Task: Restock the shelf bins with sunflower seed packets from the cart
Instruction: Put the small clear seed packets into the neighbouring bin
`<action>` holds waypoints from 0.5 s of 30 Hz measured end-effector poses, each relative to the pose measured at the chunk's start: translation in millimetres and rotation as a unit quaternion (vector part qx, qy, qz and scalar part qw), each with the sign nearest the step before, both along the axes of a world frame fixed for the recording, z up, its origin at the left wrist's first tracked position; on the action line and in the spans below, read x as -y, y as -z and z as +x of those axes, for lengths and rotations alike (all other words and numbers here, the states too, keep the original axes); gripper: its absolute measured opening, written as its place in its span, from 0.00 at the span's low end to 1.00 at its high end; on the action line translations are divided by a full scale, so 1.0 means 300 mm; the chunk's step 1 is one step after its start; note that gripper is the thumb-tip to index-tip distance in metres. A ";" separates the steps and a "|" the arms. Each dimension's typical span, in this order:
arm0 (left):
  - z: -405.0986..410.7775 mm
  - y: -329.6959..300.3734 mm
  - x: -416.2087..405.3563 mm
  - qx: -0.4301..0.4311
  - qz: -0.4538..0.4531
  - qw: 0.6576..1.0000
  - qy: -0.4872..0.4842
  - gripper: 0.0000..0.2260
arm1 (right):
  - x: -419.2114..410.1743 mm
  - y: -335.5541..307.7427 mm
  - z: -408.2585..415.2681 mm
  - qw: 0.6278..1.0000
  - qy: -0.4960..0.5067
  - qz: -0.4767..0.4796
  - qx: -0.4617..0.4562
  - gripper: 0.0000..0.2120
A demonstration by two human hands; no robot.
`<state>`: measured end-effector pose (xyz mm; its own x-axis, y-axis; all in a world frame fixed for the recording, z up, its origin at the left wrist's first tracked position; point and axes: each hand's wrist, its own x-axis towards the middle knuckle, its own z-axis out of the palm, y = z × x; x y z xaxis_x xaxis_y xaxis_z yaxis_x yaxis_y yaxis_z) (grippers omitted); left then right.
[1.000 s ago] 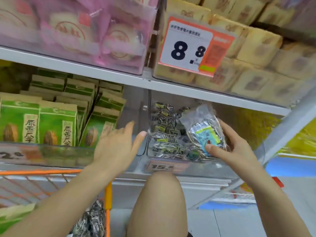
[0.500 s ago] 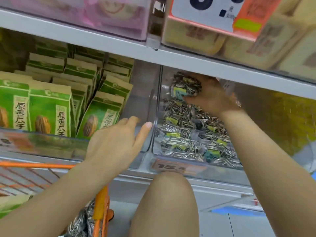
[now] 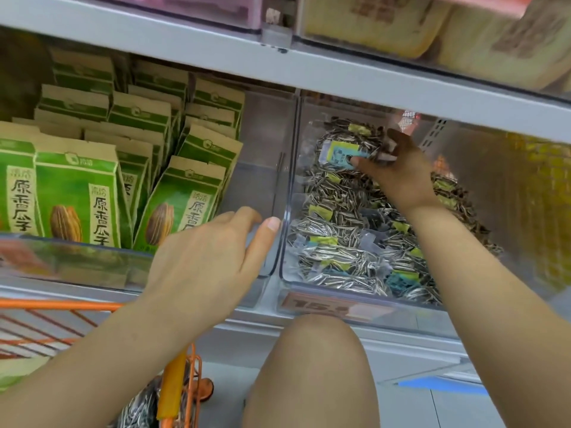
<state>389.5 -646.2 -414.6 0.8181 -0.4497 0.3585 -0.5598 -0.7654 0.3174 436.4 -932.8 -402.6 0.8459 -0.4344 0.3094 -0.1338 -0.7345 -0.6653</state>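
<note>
Shelves fill the head view, with two clear bins side by side on the lower shelf (image 3: 309, 327). The right bin (image 3: 289, 242) holds a heap of see-through sunflower seed packets (image 3: 343, 239), striped seeds with small yellow and blue labels. The right hand (image 3: 398, 171) reaches deep into this bin, under the edge of the upper shelf (image 3: 216, 50), which sits low over it and hides the very back. Its thumb and fingers (image 3: 392, 137) pinch one seed packet (image 3: 340, 149) with a blue label, held at the back on top of the heap. The right arm lies over the right part of the heap and covers some packets. The left hand (image 3: 213, 261) hovers in front of the wall where the two bins meet, with its fingers (image 3: 265, 239) straight and loosely spread, holding nothing; I cannot tell if it touches the bin. The left bin (image 3: 77, 264) is full of green and tan paper bags (image 3: 77, 196) standing in rows, with a seed drawn on the front. An orange price tag (image 3: 327, 304) is stuck below the right bin, too blurred to read. A bare knee (image 3: 315, 366) sits low in the middle. The orange wire cart (image 3: 179, 381) is at the bottom left, with more seed packets (image 3: 136, 409) inside it, partly hidden by the left arm. Yellow boxes (image 3: 386, 23) sit on the upper shelf.
</note>
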 end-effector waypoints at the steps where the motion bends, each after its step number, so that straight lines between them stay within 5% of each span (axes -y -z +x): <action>1: 0.000 -0.001 0.000 0.001 0.000 1.000 0.001 0.28 | -0.011 0.001 0.003 1.000 -0.002 -0.006 0.006 0.37; 10: 0.003 -0.001 0.006 0.015 0.026 1.000 -0.006 0.28 | -0.050 0.022 -0.001 0.998 0.021 0.041 0.035 0.42; 15: 0.005 -0.012 0.000 -0.021 0.023 0.999 -0.008 0.22 | -0.065 -0.038 -0.027 0.998 0.034 0.049 -0.022 0.46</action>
